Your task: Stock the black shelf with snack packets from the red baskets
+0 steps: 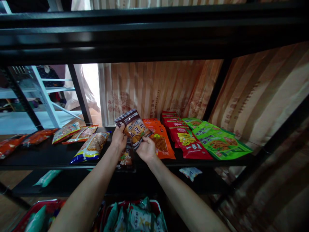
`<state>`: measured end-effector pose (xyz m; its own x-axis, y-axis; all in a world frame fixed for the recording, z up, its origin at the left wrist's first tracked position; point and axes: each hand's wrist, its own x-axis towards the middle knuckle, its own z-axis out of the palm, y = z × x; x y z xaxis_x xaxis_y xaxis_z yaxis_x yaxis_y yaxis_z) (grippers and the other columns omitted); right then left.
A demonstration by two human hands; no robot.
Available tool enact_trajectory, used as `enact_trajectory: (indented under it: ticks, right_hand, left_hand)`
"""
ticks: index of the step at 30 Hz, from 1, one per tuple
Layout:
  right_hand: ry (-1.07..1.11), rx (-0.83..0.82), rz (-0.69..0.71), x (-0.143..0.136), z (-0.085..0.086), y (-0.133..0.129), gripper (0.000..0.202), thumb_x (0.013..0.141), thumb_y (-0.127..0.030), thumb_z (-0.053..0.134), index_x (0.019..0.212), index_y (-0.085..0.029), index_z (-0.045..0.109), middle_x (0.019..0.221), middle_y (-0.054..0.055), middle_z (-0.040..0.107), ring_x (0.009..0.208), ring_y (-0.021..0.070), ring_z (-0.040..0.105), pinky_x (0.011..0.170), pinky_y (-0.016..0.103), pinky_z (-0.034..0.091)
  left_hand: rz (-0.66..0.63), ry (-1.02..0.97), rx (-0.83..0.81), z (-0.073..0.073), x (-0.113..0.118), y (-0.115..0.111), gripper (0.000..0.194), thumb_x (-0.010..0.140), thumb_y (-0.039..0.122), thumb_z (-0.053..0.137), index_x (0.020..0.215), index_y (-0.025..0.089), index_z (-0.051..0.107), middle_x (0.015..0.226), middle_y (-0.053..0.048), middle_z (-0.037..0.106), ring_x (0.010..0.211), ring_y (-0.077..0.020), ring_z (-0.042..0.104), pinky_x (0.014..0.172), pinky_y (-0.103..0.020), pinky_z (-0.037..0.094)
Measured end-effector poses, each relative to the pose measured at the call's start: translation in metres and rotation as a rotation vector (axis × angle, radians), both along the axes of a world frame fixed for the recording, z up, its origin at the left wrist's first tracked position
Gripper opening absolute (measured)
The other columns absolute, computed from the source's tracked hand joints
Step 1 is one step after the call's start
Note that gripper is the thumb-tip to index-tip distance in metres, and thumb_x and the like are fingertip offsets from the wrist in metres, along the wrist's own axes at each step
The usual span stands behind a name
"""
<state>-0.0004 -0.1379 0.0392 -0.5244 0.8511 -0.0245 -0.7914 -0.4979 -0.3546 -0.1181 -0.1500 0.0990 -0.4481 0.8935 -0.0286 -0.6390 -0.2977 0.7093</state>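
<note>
A dark brown snack bag (135,127) with a checkered top edge is held tilted above the black shelf (60,158). My left hand (119,137) grips its left edge, thumb on the front. At its lower right corner, my right hand (146,148) holds it with fingers partly hidden beneath. Under and between my hands lies another dark bag (126,158), partly covered. Orange bags (160,141) are just to the right, followed by overlapping red bags (184,137) and green bags (217,140).
Left on the shelf are a blue-and-yellow bag (93,146) and several orange bags. A lower shelf (74,183) holds a small blue-white packet (190,173). Below stand red baskets (156,206) with green packets. A black beam (145,38) crosses overhead; posts flank the shelf.
</note>
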Motion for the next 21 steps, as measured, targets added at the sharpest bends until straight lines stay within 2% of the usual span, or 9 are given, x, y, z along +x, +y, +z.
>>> enact_trajectory:
  ticks: [2, 4, 7, 10, 13, 15, 18, 21]
  right_hand:
    - [-0.032, 0.001, -0.043, 0.012, 0.001, -0.002, 0.013, 0.075, -0.021, 0.052, 0.083, -0.019, 0.062, 0.074, 0.003, 0.070, 0.073, 0.0172, 0.066, 0.073, 0.032, 0.056]
    - [-0.078, 0.013, -0.124, 0.027, 0.004, -0.002, 0.012, 0.079, -0.027, 0.054, 0.084, -0.021, 0.063, 0.077, 0.002, 0.071, 0.076, 0.0169, 0.066, 0.075, 0.032, 0.055]
    - [-0.184, 0.068, -0.176, 0.050, 0.013, -0.001, 0.027, 0.086, -0.041, 0.051, 0.095, -0.019, 0.065, 0.096, 0.007, 0.073, 0.093, 0.0199, 0.066, 0.082, 0.035, 0.054]
    - [-0.329, 0.158, -0.146, 0.068, 0.028, 0.001, 0.033, 0.088, -0.046, 0.052, 0.098, -0.019, 0.066, 0.103, 0.009, 0.072, 0.101, 0.0197, 0.064, 0.083, 0.034, 0.053]
    - [-0.495, 0.276, -0.079, 0.078, 0.041, 0.001, 0.028, 0.083, -0.043, 0.063, 0.095, -0.018, 0.067, 0.098, 0.008, 0.072, 0.093, 0.0175, 0.066, 0.080, 0.030, 0.053]
    - [-0.583, 0.330, -0.086, 0.080, 0.048, -0.003, 0.024, 0.075, -0.036, 0.073, 0.090, -0.018, 0.068, 0.090, 0.004, 0.073, 0.083, 0.0153, 0.066, 0.075, 0.028, 0.052]
    - [-0.649, 0.336, -0.140, 0.081, 0.052, -0.013, 0.023, 0.064, -0.026, 0.081, 0.081, -0.018, 0.068, 0.077, -0.001, 0.072, 0.070, 0.0118, 0.064, 0.067, 0.023, 0.050]
    - [-0.655, 0.300, -0.198, 0.083, 0.051, -0.029, 0.025, 0.059, -0.024, 0.083, 0.076, -0.018, 0.066, 0.072, -0.002, 0.071, 0.064, 0.0117, 0.062, 0.058, 0.022, 0.047]
  left_hand:
    - [-0.034, 0.027, 0.081, 0.002, 0.000, -0.006, 0.009, 0.085, 0.014, 0.057, 0.092, 0.019, 0.059, 0.077, 0.001, 0.068, 0.069, -0.0104, 0.064, 0.070, -0.022, 0.050]
    - [-0.059, 0.068, 0.104, 0.003, 0.000, -0.015, 0.010, 0.083, 0.014, 0.059, 0.092, 0.019, 0.060, 0.078, 0.001, 0.069, 0.073, -0.0115, 0.065, 0.072, -0.023, 0.052]
    - [-0.090, 0.135, 0.052, 0.003, -0.001, -0.032, 0.012, 0.079, 0.016, 0.064, 0.089, 0.019, 0.060, 0.079, 0.001, 0.069, 0.074, -0.0128, 0.066, 0.072, -0.025, 0.053]
    - [-0.132, 0.194, 0.006, 0.000, 0.002, -0.048, 0.015, 0.074, 0.017, 0.068, 0.087, 0.019, 0.060, 0.081, 0.000, 0.070, 0.077, -0.0147, 0.067, 0.073, -0.027, 0.054]
    - [-0.191, 0.260, -0.021, -0.002, 0.011, -0.062, 0.018, 0.071, 0.021, 0.070, 0.086, 0.018, 0.061, 0.081, -0.002, 0.070, 0.077, -0.0165, 0.067, 0.072, -0.029, 0.054]
    - [-0.228, 0.291, -0.024, -0.004, 0.019, -0.071, 0.023, 0.068, 0.024, 0.073, 0.087, 0.017, 0.061, 0.081, -0.003, 0.070, 0.074, -0.0169, 0.067, 0.070, -0.030, 0.054]
    - [-0.268, 0.317, -0.038, -0.007, 0.028, -0.084, 0.031, 0.065, 0.029, 0.076, 0.090, 0.018, 0.061, 0.075, -0.002, 0.068, 0.067, -0.0161, 0.065, 0.065, -0.028, 0.052]
    - [-0.283, 0.337, -0.057, -0.009, 0.034, -0.097, 0.029, 0.065, 0.032, 0.077, 0.084, 0.018, 0.060, 0.066, 0.002, 0.063, 0.056, -0.0118, 0.059, 0.055, -0.023, 0.046]
